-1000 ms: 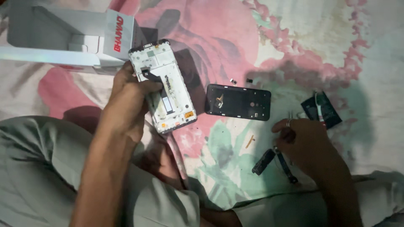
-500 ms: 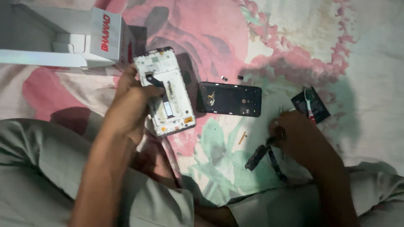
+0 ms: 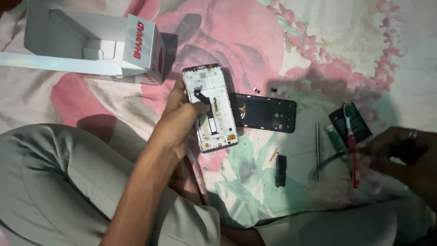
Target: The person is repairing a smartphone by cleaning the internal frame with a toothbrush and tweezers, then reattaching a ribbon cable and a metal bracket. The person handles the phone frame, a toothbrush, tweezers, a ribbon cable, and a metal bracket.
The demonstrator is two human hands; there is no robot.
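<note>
Rightward has shifted the right hand (image 3: 403, 152), fingers loosely curled near the red toothbrush (image 3: 351, 146); left hand (image 3: 180, 120) fingers grip the phone frame (image 3: 210, 107).

Phone frame (image 3: 214, 109) left of back cover (image 3: 266, 112) — tools (image 3: 350, 146) farther right

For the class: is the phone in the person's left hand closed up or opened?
Opened: the phone frame in the left hand shows bare internals.
</note>
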